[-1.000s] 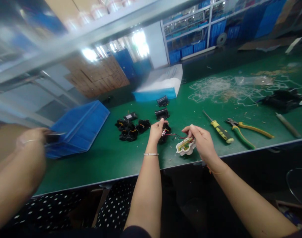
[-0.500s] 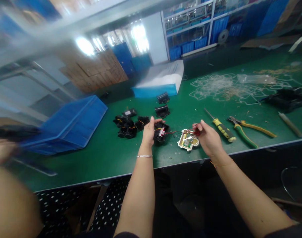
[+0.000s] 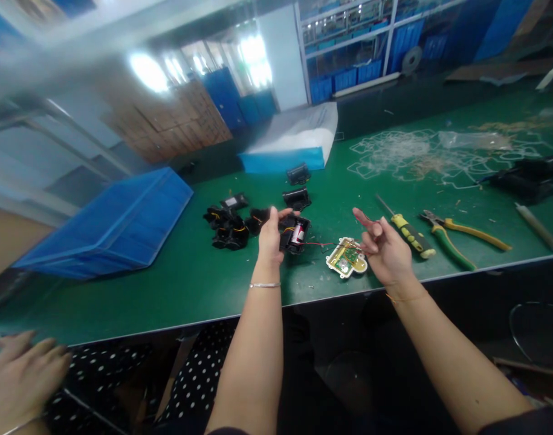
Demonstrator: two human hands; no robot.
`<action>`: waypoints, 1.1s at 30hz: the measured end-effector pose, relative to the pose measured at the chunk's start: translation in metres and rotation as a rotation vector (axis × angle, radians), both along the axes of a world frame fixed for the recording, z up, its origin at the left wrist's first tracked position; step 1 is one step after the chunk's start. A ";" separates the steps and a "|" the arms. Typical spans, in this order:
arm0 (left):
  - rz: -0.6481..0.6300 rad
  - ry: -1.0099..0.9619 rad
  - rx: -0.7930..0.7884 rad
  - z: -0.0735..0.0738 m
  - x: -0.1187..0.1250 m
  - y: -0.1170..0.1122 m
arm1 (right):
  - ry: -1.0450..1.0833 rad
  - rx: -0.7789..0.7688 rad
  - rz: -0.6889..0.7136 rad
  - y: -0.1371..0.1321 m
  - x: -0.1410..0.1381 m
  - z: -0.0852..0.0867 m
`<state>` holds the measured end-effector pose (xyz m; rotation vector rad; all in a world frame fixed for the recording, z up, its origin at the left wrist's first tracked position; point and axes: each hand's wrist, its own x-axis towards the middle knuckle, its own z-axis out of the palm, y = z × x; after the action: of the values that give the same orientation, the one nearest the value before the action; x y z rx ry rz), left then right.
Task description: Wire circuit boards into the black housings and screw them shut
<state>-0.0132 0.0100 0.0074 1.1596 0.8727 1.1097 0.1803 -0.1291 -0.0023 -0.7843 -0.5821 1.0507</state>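
My left hand [image 3: 271, 237] grips a black plastic housing [image 3: 296, 233] with a red and white part inside, just above the green table [image 3: 176, 278]. Thin red wires run from that housing to a white and yellow circuit part [image 3: 347, 258] lying on the table. My right hand [image 3: 384, 249] hovers just right of the circuit part with its fingers spread and nothing in it. A pile of similar black housings [image 3: 231, 228] lies left of my left hand.
A yellow-handled screwdriver [image 3: 407, 232] and yellow and green pliers [image 3: 452, 237] lie right of my right hand. A blue bin [image 3: 113, 223] lies tipped at the left. A white and blue box [image 3: 294, 142] stands behind. Another person's hand [image 3: 20, 374] is at the bottom left.
My right hand has let go of the circuit part, which now lies on the table, and opened. My left hand keeps its hold on the black housing. The other person's hand dropped to the bottom left.
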 end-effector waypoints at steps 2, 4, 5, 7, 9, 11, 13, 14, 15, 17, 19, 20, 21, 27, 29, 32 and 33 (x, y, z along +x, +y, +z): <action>-0.002 -0.019 -0.019 -0.001 0.002 0.000 | -0.063 -0.016 -0.014 -0.001 0.001 0.000; -0.003 -0.055 -0.045 -0.002 0.004 0.001 | -0.085 -0.025 -0.016 -0.001 0.002 0.000; -0.001 -0.080 -0.061 -0.003 0.005 0.001 | -0.081 -0.024 -0.013 -0.002 0.002 -0.001; 0.003 -0.136 -0.093 -0.004 0.007 0.002 | -0.057 -0.015 -0.001 -0.002 0.002 -0.002; -0.005 -0.188 -0.121 -0.004 0.009 0.001 | -0.025 0.000 0.013 -0.003 0.003 -0.004; -0.026 -0.228 -0.135 -0.002 0.011 0.000 | 0.014 0.016 0.026 -0.003 0.005 -0.005; -0.045 -0.262 -0.136 0.000 0.014 -0.003 | 0.044 0.026 0.030 -0.004 0.006 -0.007; -0.049 -0.272 -0.133 0.002 0.015 -0.005 | 0.051 0.028 0.029 -0.004 0.008 -0.007; -0.049 -0.275 -0.128 0.003 0.016 -0.006 | 0.051 0.027 0.027 -0.005 0.009 -0.008; -0.043 -0.258 -0.120 0.007 0.019 -0.009 | 0.031 0.022 0.016 -0.005 0.011 -0.010; -0.030 -0.235 -0.114 0.011 0.023 -0.013 | 0.007 0.025 -0.007 -0.005 0.013 -0.013; -0.023 -0.231 -0.108 0.013 0.024 -0.014 | -0.010 0.035 -0.031 -0.005 0.013 -0.015; -0.017 -0.230 -0.101 0.015 0.026 -0.016 | -0.037 0.050 -0.064 -0.006 0.012 -0.017; -0.004 -0.121 -0.039 0.032 0.035 -0.034 | -0.450 0.101 -0.227 -0.019 0.001 -0.018; 0.001 -0.096 -0.021 0.037 0.039 -0.041 | -0.607 0.118 -0.217 -0.027 -0.003 -0.012; -0.005 -0.127 -0.020 0.042 0.045 -0.050 | -0.766 0.160 -0.208 -0.035 -0.005 -0.002; -0.011 -0.144 -0.027 0.043 0.047 -0.052 | -0.797 0.180 -0.215 -0.037 -0.005 0.000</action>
<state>0.0337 -0.0422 0.0504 1.0479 0.7670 1.1542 0.1755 -0.1661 -0.0020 -1.0749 -1.2177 0.4477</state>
